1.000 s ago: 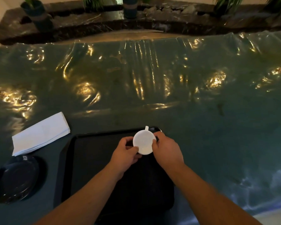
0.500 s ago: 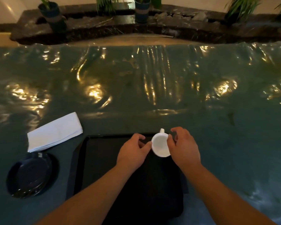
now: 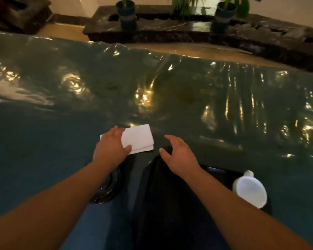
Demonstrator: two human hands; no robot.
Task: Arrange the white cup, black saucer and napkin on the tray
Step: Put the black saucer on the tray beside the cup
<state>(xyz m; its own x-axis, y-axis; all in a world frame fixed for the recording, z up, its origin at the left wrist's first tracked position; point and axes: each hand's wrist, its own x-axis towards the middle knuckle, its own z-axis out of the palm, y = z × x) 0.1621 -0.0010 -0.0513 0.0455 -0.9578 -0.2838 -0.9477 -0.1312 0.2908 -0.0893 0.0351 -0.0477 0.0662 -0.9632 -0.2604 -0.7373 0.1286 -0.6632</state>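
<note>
The folded white napkin (image 3: 139, 138) lies on the green table cover just beyond the black tray (image 3: 170, 204). My left hand (image 3: 110, 148) rests flat on the napkin's left half, fingers spread and thumb on top of it. My right hand (image 3: 179, 154) hovers open over the tray's far left corner, holding nothing. The white cup (image 3: 249, 190) stands alone on the right side of the tray, its handle pointing away from me. The black saucer (image 3: 108, 188) sits on the table left of the tray, largely hidden under my left forearm.
A shiny, wrinkled plastic sheet (image 3: 170, 91) covers the green table. Beyond the table's far edge there is a dark stone ledge (image 3: 188, 31) with potted plants (image 3: 126, 15).
Both hands have let go of the cup, which stays on the tray. The view swung left; my left hand reached onto the napkin and my right hand moved to the tray's far left corner.
</note>
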